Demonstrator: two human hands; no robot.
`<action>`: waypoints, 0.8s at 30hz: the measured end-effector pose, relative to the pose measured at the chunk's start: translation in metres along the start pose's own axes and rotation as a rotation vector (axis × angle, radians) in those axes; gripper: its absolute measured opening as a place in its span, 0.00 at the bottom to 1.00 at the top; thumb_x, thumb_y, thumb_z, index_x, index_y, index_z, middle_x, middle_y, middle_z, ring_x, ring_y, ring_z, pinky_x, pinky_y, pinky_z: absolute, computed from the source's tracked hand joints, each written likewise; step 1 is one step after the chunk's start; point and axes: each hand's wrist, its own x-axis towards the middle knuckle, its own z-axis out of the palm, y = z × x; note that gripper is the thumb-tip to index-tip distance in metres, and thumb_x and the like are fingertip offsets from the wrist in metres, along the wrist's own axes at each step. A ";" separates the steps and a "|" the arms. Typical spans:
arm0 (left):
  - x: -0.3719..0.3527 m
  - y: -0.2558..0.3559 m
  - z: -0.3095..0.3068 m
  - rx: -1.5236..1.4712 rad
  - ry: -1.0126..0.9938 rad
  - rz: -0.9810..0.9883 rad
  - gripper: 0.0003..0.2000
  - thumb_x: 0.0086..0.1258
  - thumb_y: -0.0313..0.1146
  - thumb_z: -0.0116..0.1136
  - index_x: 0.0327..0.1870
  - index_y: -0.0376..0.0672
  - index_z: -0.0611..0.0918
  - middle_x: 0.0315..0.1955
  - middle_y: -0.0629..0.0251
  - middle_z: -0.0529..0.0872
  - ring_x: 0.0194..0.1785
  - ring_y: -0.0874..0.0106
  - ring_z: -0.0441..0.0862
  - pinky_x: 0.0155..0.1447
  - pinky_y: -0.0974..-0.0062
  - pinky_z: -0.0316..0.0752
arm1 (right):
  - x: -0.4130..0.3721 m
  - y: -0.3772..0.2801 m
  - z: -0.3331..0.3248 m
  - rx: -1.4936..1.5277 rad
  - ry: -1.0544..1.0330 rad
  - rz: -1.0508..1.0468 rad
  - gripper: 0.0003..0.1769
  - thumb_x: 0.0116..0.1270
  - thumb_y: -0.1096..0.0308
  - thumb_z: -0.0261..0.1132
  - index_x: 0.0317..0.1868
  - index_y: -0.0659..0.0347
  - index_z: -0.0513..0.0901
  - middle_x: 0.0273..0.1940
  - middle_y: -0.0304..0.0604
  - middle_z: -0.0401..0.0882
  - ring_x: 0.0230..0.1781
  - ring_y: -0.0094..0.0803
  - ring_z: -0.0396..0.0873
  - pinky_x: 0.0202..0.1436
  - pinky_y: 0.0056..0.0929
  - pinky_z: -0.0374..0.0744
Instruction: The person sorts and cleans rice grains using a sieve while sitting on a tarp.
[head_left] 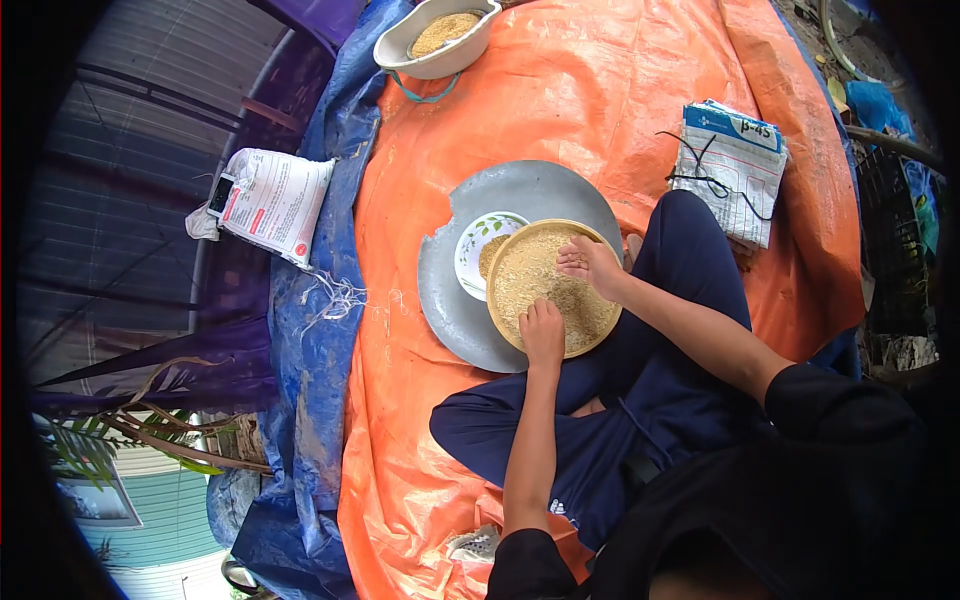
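A round yellow-rimmed tray (497, 318) of pale grain, which looks like rice, rests by my crossed legs. Over its far right part is my right hand (590, 268), half turned up with fingers together and a few grains on them. My left hand (543, 330) is at the near left of the tray, its fingers curled down to the grain; their tips are hidden. Partly under the tray is a white bowl with a green leaf pattern (468, 254), with browner grain (489, 254) in it. Both stand on a large round grey metal sheet (452, 320) with a ragged edge.
An orange tarp (600, 100) covers the ground, with a blue tarp (300, 420) along the left. A pale basin (432, 66) of grain stands at the top. Folded printed sacks (735, 170) lie at right, a filled white sack (285, 205) at left.
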 end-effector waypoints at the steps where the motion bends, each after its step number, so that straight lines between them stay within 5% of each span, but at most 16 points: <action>1: 0.000 0.001 0.001 0.004 0.005 -0.014 0.02 0.60 0.28 0.56 0.32 0.43 0.78 0.31 0.64 0.76 0.38 0.67 0.78 0.44 0.69 0.69 | -0.001 0.000 0.000 -0.004 -0.001 -0.001 0.25 0.72 0.52 0.58 0.47 0.72 0.78 0.41 0.49 0.81 0.41 0.35 0.83 0.50 0.30 0.82; 24: -0.004 0.008 0.003 0.119 -0.029 -0.031 0.04 0.64 0.30 0.54 0.32 0.44 0.81 0.31 0.65 0.78 0.38 0.70 0.78 0.46 0.70 0.68 | -0.018 0.004 -0.005 -0.018 -0.068 0.087 0.28 0.73 0.49 0.56 0.50 0.72 0.77 0.42 0.49 0.80 0.44 0.35 0.82 0.51 0.30 0.82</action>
